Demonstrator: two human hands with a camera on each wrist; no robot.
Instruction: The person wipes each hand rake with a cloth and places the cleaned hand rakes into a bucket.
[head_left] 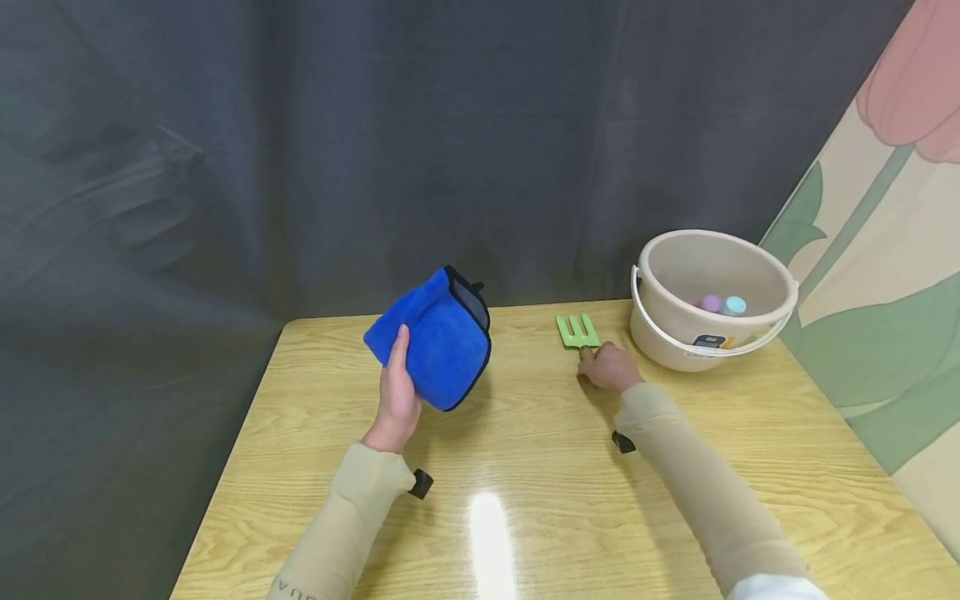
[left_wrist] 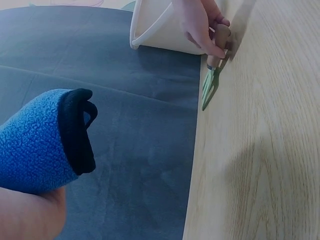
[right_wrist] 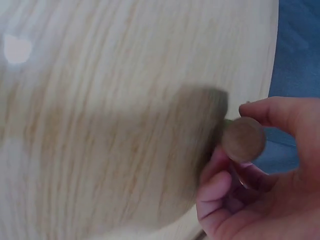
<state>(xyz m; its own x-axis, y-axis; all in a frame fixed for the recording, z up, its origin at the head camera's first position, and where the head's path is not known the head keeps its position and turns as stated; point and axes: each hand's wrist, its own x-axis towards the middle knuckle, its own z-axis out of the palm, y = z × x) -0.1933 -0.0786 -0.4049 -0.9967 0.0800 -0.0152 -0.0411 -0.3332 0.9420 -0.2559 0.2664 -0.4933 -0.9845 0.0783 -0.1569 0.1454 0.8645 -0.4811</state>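
Note:
A folded blue cloth (head_left: 448, 350) with black edging is gripped by my left hand (head_left: 397, 398), thumb across its near face, held up over the table. In the left wrist view the cloth (left_wrist: 35, 140) shows a fuzzy pile and a small black loop. My right hand (head_left: 611, 367) pinches the wooden handle of a small green garden fork (head_left: 577, 331) near the table's back edge. From the right wrist, the round end of the handle (right_wrist: 244, 140) sits between thumb and fingers, low over the wood. The fork's tines point toward the dark curtain.
Just right of the fork stands a beige bucket (head_left: 660, 333) with a white handle. Inside it are a purple item (head_left: 709, 303) and a light blue one (head_left: 733, 306). A dark curtain (head_left: 450, 150) hangs behind the wooden table (head_left: 555, 483); a flower-patterned wall (head_left: 885, 333) borders the right.

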